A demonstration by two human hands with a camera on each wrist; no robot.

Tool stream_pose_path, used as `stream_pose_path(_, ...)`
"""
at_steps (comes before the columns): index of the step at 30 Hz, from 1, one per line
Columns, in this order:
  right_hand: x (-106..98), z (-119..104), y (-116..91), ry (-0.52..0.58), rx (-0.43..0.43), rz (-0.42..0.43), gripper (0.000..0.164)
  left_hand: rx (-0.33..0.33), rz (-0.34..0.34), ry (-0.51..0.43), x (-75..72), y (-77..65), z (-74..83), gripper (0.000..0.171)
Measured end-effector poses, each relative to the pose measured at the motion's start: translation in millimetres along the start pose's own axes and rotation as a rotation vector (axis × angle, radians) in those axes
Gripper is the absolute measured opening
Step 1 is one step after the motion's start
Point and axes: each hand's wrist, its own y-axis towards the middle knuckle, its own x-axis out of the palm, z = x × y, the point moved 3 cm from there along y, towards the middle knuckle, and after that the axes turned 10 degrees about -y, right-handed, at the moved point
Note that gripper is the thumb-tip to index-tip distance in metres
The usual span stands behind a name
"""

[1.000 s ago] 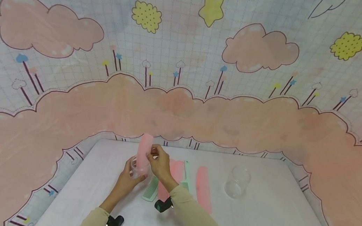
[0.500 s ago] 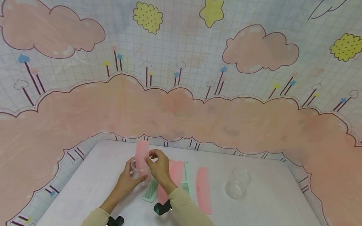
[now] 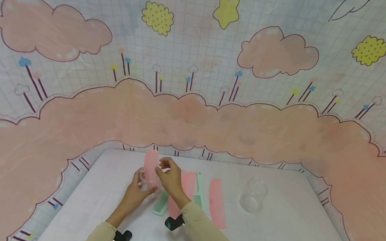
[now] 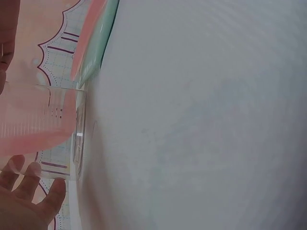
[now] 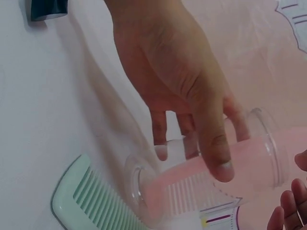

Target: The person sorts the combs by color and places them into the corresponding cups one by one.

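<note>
A cloth-like backdrop [image 3: 193, 120] with peach clouds, yellow shapes and a pale blue grid fills most of the head view, rising behind a broad, smooth white tabletop [image 3: 290, 217]. Two beige sleeves reach in from below, the right one [image 3: 209, 230] showing longer than the left one [image 3: 101, 235]. The person's left hand [image 3: 135, 193] curls round a clear, see-through cylindrical jar [image 5: 254, 165], thumb on one side and fingers on the other, spread only as wide as its wall. The right hand [image 3: 170, 175] has its fingers bent, thumb and forefinger pinching the right edge of a pale pink, gently curved, fine-toothed comb [image 3: 151, 164]; how firm the pinch is cannot be told. That comb stands nearly upright, its lower part inside the held jar and its upper part above the mouth. A second clear cylindrical jar [image 3: 253, 195] stands well apart on the right. Between them lie pale pink flat pieces [image 3: 189, 180] in an overlapping group, partly hidden by the right arm, with a mint-green comb [image 3: 160, 203] at its left and a mint-green handled comb [image 3: 199, 184] at its right; a separate pale pink curved strip [image 3: 218, 203] lies just beyond. Smallest are the black angular devices, one at the right wrist [image 3: 174, 222] and one at the left [image 3: 123, 237].
</note>
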Motion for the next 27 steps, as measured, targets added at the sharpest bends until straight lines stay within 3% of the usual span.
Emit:
stream_pose_path(8, -13.6, -8.9, 0.9, 0.043, -0.013, 0.022, 0.029, -0.002, -0.001, -0.005, 0.3, 1.9, -0.4, 0.096)
stream_pose_path(18, -36.2, -26.1, -3.5, 0.067, -0.088, 0.030, 0.030, 0.002, -0.003, -0.010, 0.8, 2.4, 0.8, 0.095)
stream_pose_path(27, -76.8, -68.3, -16.7, 0.118, -0.102, 0.013, 0.031, -0.002, -0.013, -0.004, 0.7, 2.3, 0.6, 0.095)
